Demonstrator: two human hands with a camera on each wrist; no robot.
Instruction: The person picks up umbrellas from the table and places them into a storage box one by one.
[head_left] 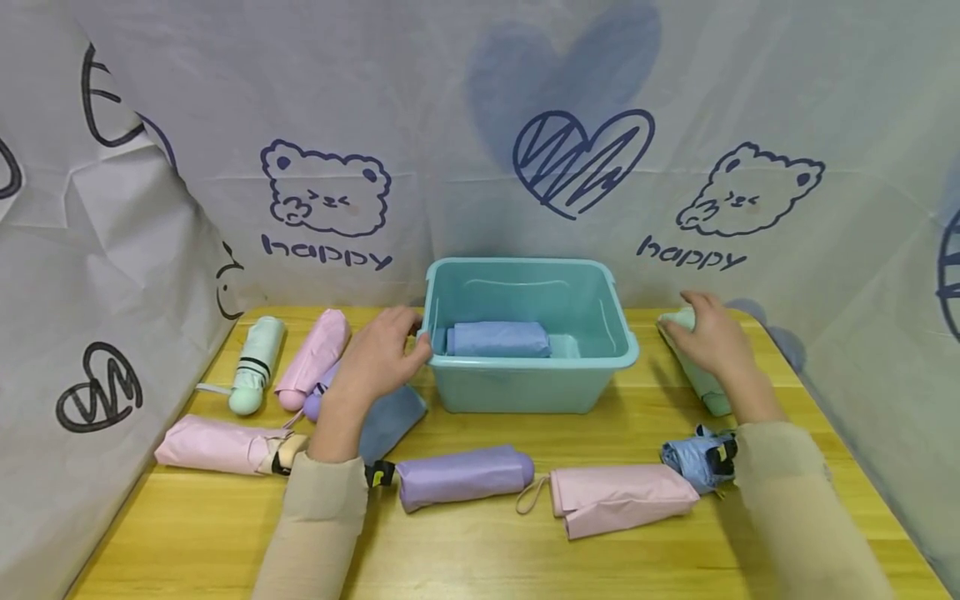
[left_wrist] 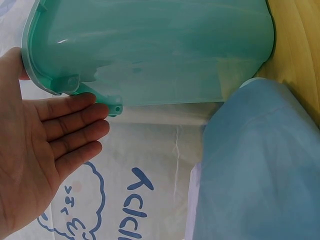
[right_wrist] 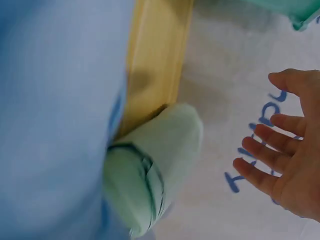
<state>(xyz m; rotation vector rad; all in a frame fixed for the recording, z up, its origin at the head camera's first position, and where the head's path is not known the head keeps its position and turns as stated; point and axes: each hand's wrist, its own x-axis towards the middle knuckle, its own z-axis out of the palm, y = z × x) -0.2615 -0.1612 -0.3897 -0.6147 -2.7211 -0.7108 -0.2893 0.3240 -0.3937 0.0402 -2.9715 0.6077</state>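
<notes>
My left hand (head_left: 380,354) is at the left end of a teal plastic bin (head_left: 517,387). In the left wrist view its thumb touches the bin's rim, while the fingers (left_wrist: 75,125) extend fairly straight beside the handle. A folded blue umbrella (head_left: 498,339) lies inside the bin. Over at the right, my right hand (head_left: 708,337) hovers above a folded mint-green umbrella (right_wrist: 170,145). The right wrist view shows that hand spread, with a gap between it and the umbrella. Beneath my left wrist lies a grey-blue folded umbrella (left_wrist: 260,160), partly hidden in the head view.
Along the front lie a purple umbrella (head_left: 465,477), a pink one (head_left: 622,497) and a crumpled blue one (head_left: 697,461). On the left are a mint umbrella (head_left: 257,362), pink umbrellas (head_left: 217,446) and a partly covered purple one (head_left: 313,404). A printed cloth (head_left: 450,208) hangs behind the wooden table (head_left: 450,558).
</notes>
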